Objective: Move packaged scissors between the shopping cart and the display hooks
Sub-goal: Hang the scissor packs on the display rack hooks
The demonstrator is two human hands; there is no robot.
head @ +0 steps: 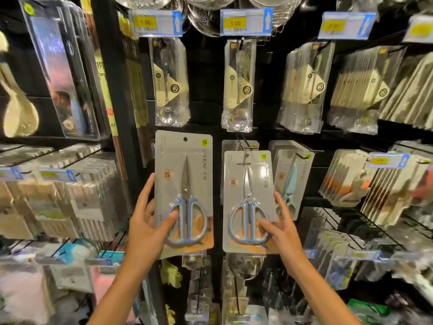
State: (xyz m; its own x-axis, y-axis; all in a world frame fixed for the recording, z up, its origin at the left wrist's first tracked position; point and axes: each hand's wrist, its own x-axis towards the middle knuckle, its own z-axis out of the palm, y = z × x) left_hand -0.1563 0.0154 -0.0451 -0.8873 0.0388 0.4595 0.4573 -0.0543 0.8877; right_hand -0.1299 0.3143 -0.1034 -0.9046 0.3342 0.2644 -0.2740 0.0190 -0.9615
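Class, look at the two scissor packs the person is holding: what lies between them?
In the head view, nothing lies between the left pack and the right pack: only a narrow gap showing the dark display panel.

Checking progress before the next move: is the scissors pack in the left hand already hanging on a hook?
No, the left hand holds the left scissors pack up with its hang hole empty.

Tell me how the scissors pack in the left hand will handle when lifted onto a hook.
The left pack probably stays fairly stiff: it stands flat though the left hand grips only its lower edge. Its glossy blister may be slippery. The metal scissors likely make it bottom-heavy, so it should hang straight from its punched hole.
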